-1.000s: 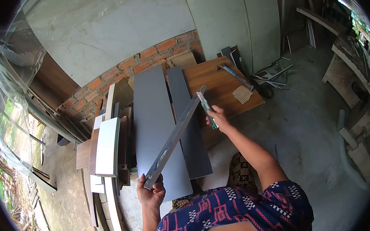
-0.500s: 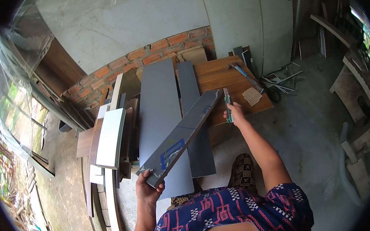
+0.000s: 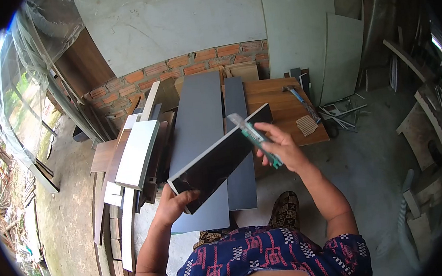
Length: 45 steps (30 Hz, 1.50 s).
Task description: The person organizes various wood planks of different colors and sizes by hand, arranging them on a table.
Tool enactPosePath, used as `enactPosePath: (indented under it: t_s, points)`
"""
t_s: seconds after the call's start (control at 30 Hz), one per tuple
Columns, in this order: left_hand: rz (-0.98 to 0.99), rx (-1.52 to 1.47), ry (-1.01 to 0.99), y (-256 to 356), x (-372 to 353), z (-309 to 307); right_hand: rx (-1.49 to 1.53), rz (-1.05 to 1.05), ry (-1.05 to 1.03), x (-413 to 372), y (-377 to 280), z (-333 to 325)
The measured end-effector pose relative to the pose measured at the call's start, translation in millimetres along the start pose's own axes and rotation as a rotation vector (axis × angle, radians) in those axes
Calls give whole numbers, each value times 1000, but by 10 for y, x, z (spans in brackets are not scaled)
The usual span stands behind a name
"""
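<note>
My left hand (image 3: 174, 205) grips the near end of a narrow dark board (image 3: 211, 174), thumb on its dark face and fingers out of sight behind. The board is tilted, with a pale long edge turned up, and slants away to the right over two grey panels. In my right hand (image 3: 283, 146) is a green utility knife (image 3: 261, 143), its blade end pointing up and left across the board's upper edge near the far end. Below the board lie a wide grey panel (image 3: 197, 114) and a narrower grey panel (image 3: 242, 188).
On the brown wooden table (image 3: 266, 91) rest a hammer (image 3: 301, 103) and a small ridged tan piece (image 3: 306, 125). Stacked boards (image 3: 138, 155) stand at the left. White strips (image 3: 341, 113) litter the floor at the right, below leaning sheets (image 3: 342, 56).
The board has been turned over, from its blue-marked face to a dark face with the pale edge up. My right hand has brought the knife leftward over the board's edge. The view has shifted slightly.
</note>
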<state>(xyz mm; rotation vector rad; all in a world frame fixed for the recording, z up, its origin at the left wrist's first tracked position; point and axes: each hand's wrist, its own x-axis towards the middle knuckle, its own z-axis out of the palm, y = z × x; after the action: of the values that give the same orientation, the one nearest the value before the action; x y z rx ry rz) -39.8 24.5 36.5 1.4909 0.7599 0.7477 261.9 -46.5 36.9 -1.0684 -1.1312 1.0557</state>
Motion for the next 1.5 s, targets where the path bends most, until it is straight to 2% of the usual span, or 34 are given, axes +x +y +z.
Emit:
enactPosePath:
  t_s: [0.13, 0.17, 0.27, 0.33, 0.37, 0.47, 0.53, 0.6, 0.63, 0.67, 0.77, 0.87, 0.9, 0.97, 1.1, 1.33, 1.5]
  points:
    - [-56, 270, -196, 134, -114, 77, -102, 35, -331, -323, -304, 295]
    - [-75, 323, -231, 180, -139, 106, -105, 67, -367, -361, -305, 325]
    - [40, 415, -263, 62, -165, 101, -108, 167, -451, -417, -308, 317]
    - [14, 470, -288, 63, -179, 91, -98, 235, -471, -355, -279, 196]
    - [18, 467, -285, 8, -189, 78, -50, 291, -408, -320, -245, 113]
    - [-19, 456, -288, -22, -219, 71, 53, 270, -264, -135, 33, -284]
    - [-35, 469, -292, -40, -242, 70, 28, 335, -63, -52, 243, -670]
    - [-28, 501, -278, -117, -250, 52, 42, 275, 269, -34, 574, -923]
    - [-20, 504, -278, -162, -259, 32, 50, 264, 317, -59, 736, -1053]
    - [-34, 456, -262, -161, -273, 31, 56, 254, 364, -84, 876, -1105]
    - [-92, 324, -222, -193, -300, 46, 321, 280, 382, -179, 1167, -948]
    - [-78, 186, -205, -373, -303, 5, 623, 321, 301, -235, 1344, -614]
    - [-167, 111, -239, -438, -302, -34, 684, 333, 257, -234, 1420, -541]
    - [-148, -86, -178, -497, -327, 5, 810, 359, 171, -219, 1574, -427]
    - [-167, -260, -84, -607, -345, 39, 852, 343, 62, -133, 1676, -254]
    - [-260, -563, 134, -1092, -518, 78, 703, 358, 195, 46, 1647, -116]
    - [-349, -877, 127, -1453, -841, 37, 588, 395, 166, 318, 1466, 200]
